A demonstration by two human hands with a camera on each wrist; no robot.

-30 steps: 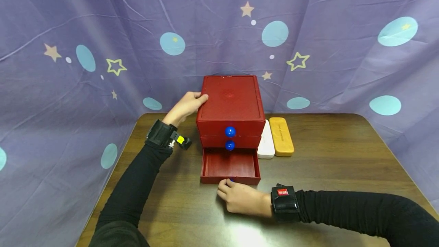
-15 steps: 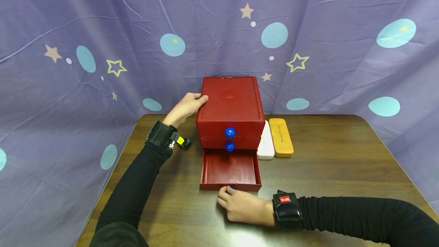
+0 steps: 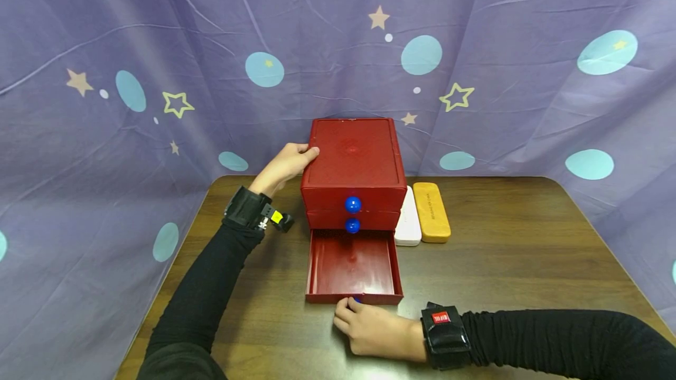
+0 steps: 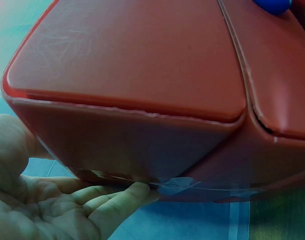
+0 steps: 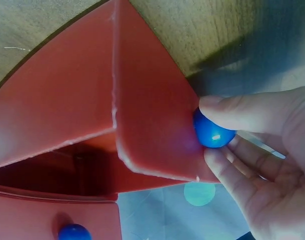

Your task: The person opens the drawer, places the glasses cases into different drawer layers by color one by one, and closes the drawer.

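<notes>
One drawer farther out, right hand pinching its blue knob.

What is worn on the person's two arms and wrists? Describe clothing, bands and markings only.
Both arms wear long black sleeves. The left wrist band is black with a small camera showing a yellow mark. The right wrist band is black with a red label bearing white letters. Both hands are bare.

red drawer chest, bottom drawer open, blue knob
</notes>
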